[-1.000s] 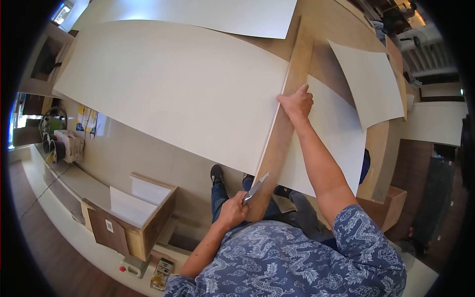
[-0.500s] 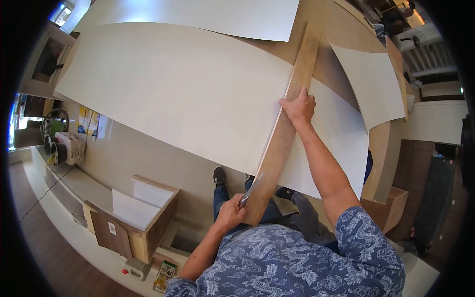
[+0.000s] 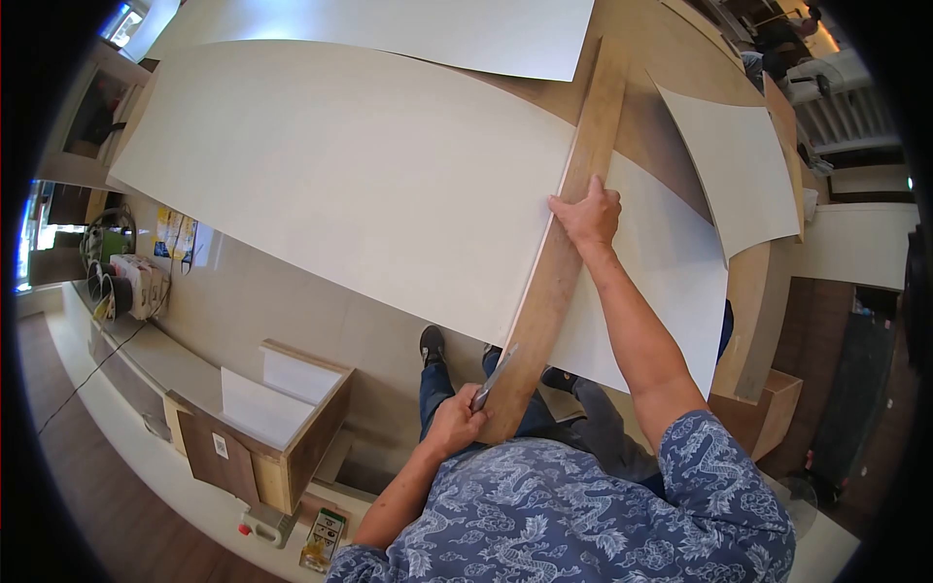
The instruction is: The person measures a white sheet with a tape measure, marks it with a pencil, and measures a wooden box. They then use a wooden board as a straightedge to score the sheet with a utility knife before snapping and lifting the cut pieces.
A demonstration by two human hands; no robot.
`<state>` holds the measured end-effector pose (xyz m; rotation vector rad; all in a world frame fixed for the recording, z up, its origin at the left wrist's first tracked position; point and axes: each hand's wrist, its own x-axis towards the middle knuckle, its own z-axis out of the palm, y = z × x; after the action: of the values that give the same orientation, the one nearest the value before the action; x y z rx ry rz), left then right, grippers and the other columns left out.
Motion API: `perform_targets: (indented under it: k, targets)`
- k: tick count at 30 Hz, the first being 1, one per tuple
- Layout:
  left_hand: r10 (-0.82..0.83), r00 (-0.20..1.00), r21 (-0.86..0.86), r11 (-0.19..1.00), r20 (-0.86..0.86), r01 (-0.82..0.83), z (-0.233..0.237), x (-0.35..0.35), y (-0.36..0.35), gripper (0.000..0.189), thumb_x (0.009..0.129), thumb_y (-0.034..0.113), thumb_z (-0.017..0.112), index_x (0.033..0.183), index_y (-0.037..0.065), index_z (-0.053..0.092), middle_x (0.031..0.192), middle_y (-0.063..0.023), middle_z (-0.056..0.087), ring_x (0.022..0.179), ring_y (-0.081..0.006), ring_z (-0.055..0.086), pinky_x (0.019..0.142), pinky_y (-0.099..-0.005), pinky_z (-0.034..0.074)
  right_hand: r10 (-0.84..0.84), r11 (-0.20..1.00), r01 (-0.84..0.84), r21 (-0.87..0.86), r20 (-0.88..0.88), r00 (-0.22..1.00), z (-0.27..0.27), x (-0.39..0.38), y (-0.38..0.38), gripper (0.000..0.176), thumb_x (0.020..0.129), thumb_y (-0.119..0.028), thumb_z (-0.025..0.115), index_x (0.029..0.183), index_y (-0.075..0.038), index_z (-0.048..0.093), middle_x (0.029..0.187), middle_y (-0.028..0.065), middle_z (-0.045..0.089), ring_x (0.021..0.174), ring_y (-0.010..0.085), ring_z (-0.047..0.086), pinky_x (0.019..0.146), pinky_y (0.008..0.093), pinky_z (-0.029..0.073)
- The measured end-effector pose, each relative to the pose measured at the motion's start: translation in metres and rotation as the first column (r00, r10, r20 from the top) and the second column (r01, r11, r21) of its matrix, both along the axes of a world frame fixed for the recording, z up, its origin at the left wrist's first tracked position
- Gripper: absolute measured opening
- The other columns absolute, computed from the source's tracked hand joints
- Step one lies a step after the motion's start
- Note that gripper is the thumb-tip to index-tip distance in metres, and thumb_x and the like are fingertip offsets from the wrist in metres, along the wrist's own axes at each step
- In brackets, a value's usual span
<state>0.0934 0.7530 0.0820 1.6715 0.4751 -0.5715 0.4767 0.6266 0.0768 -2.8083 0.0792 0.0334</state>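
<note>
While the right hand (image 3: 588, 214) spans the board (image 3: 552, 282), thumb and fingers apart, the left is closed around a knife (image 3: 496, 376).
One board, one knife, two hands: the board runs lengthwise away from the body; the left hand (image 3: 457, 421) sits nearer its near end, knife along its left edge. Four white panels (image 3: 369, 185) show; I cannot tell whether two join beneath.

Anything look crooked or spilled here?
No spill that I can see. The far-right white sheet looks odd: it appears bowed instead of flat, and skewed against the large white sheet beneath the long wooden board. The wide lens may exaggerate that curve.
</note>
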Motion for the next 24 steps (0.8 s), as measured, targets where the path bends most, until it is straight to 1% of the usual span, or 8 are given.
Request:
perform_targets:
  k: [9, 12, 13, 17, 18, 20, 23, 24]
  targets:
    - [0.014, 1.0, -0.046, 0.999, 0.016, -0.014, 0.005, 0.004, 0.004, 0.036, 0.088, 0.019, 0.072, 0.119, 0.004, 0.06, 0.09, -0.0198, 0.065, 0.085, -0.0376, 0.066, 0.079, -0.0414, 0.051, 0.068, 0.998, -0.067, -0.018, 0.096, 0.993, -0.008, 0.003, -0.005, 0.087, 0.065, -0.046, 0.087, 0.132, 0.0, 0.057, 0.114, 0.0275, 0.06, 0.109, 0.0436, 0.058, 0.094, 0.048, 0.053]
    - [0.021, 0.991, 0.004, 1.0, 0.135, -0.022, -0.022, -0.006, 0.0, 0.036, 0.086, 0.018, 0.072, 0.117, 0.003, 0.061, 0.088, -0.0187, 0.064, 0.081, -0.0335, 0.064, 0.078, -0.0391, 0.051, 0.067, 0.994, -0.061, -0.094, 0.065, 0.996, -0.009, 0.005, -0.004, 0.087, 0.065, -0.048, 0.087, 0.131, -0.001, 0.058, 0.112, 0.0275, 0.06, 0.109, 0.0444, 0.058, 0.093, 0.0492, 0.053]
    - [0.048, 0.998, -0.083, 0.996, 0.038, -0.045, -0.014, -0.001, 0.002, 0.035, 0.085, 0.018, 0.073, 0.114, 0.002, 0.062, 0.088, -0.0183, 0.063, 0.079, -0.0306, 0.062, 0.077, -0.0382, 0.051, 0.055, 0.993, -0.052, -0.109, 0.032, 0.998, -0.006, 0.003, -0.003, 0.088, 0.065, -0.05, 0.086, 0.132, -0.001, 0.057, 0.114, 0.0274, 0.06, 0.11, 0.044, 0.058, 0.093, 0.049, 0.053]
    - [0.267, 0.96, -0.18, 0.952, 0.085, -0.249, -0.038, -0.01, -0.007, 0.029, 0.087, 0.017, 0.076, 0.108, 0.002, 0.062, 0.083, -0.0001, 0.056, 0.075, -0.0106, 0.054, 0.069, -0.0263, 0.048, 0.036, 0.991, -0.03, -0.131, 0.043, 0.998, -0.008, -0.002, 0.001, 0.091, 0.069, -0.053, 0.084, 0.138, -0.003, 0.053, 0.124, 0.0271, 0.055, 0.115, 0.0422, 0.056, 0.093, 0.0478, 0.054]
    - [0.434, 0.901, -0.19, 0.885, 0.003, -0.425, -0.038, -0.004, -0.008, 0.026, 0.088, 0.017, 0.077, 0.104, 0.003, 0.062, 0.08, -0.0004, 0.057, 0.07, -0.0105, 0.055, 0.064, -0.0261, 0.047, 0.02, 0.99, -0.022, -0.139, -0.013, 1.0, -0.003, -0.004, 0.004, 0.095, 0.071, -0.056, 0.082, 0.143, -0.004, 0.049, 0.131, 0.0267, 0.051, 0.121, 0.041, 0.053, 0.094, 0.0472, 0.054]
    - [0.707, 0.691, -0.17, 0.67, -0.152, -0.723, -0.033, 0.014, -0.004, 0.023, 0.089, 0.017, 0.077, 0.097, 0.005, 0.061, 0.074, -0.0008, 0.058, 0.06, -0.0104, 0.055, 0.054, -0.0258, 0.045, 0.018, 0.987, -0.021, -0.158, -0.017, 1.0, -0.005, -0.005, 0.004, 0.096, 0.072, -0.057, 0.081, 0.145, -0.005, 0.047, 0.132, 0.0265, 0.051, 0.122, 0.0414, 0.052, 0.094, 0.047, 0.054]
    - [0.831, 0.531, -0.328, 0.461, -0.168, -0.825, -0.037, 0.054, 0.019, 0.022, 0.088, 0.016, 0.078, 0.092, 0.007, 0.059, 0.069, -0.0024, 0.062, 0.048, -0.0108, 0.054, 0.044, -0.0262, 0.04, 0.001, 0.99, -0.009, -0.142, -0.056, 0.998, 0.002, -0.005, 0.007, 0.097, 0.073, -0.058, 0.08, 0.147, -0.005, 0.047, 0.134, 0.0263, 0.051, 0.125, 0.0427, 0.051, 0.098, 0.0478, 0.053]
    - [0.816, 0.556, -0.339, 0.485, -0.157, -0.806, -0.031, 0.065, 0.025, 0.022, 0.088, 0.017, 0.078, 0.092, 0.006, 0.059, 0.069, -0.0032, 0.063, 0.049, -0.0108, 0.054, 0.044, -0.0257, 0.041, -0.005, 0.991, -0.005, -0.13, -0.075, 0.997, 0.006, -0.005, 0.007, 0.097, 0.073, -0.059, 0.08, 0.147, -0.004, 0.047, 0.135, 0.0263, 0.051, 0.126, 0.0433, 0.05, 0.099, 0.0483, 0.052]
